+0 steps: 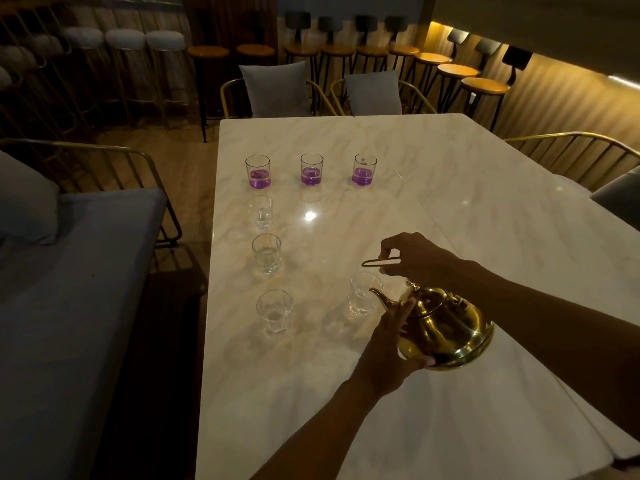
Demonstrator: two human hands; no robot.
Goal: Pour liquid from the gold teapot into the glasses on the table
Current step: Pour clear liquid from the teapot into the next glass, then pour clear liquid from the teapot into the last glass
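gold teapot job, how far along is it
Done: three straight glasses at the far end hold purple liquid. In hand: both hands tilt the gold metal teapot, spout toward the faceted glass beside it. Left: three faceted glasses along the left edge look empty.

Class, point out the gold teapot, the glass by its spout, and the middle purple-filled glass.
gold teapot (450, 327), head view, rounded body.
glass by spout (362, 299), head view, clear wall.
middle purple glass (311, 169), head view, front wall.
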